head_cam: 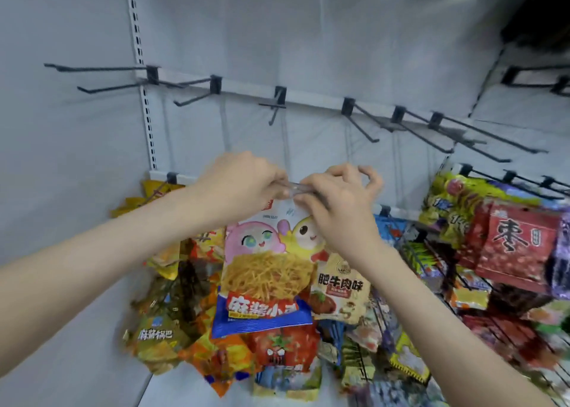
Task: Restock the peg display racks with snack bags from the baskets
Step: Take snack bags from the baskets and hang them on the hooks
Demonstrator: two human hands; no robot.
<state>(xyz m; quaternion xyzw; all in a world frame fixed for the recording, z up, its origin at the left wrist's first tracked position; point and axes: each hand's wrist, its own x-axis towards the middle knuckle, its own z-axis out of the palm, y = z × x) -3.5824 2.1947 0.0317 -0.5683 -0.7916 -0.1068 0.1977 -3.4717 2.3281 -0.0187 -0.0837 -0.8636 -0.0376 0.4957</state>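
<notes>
A white snack bag (265, 271) with cartoon faces, fried noodle strips and a blue bottom band hangs in front of me. My left hand (243, 184) pinches its clear top edge from the left. My right hand (336, 203) pinches the same top edge from the right, its outer fingers curled above. The bag's top sits at the height of the lower peg row, and the peg itself is hidden behind my hands. Above runs a row of empty black pegs (274, 107) on a white rail.
Hanging snack bags fill the lower racks: yellow and orange ones (160, 339) on the left, a beige beef-flavour bag (339, 292) beside the held one, red date bags (518, 243) on the right rack. A slotted white upright (145, 98) stands at left against grey back panels.
</notes>
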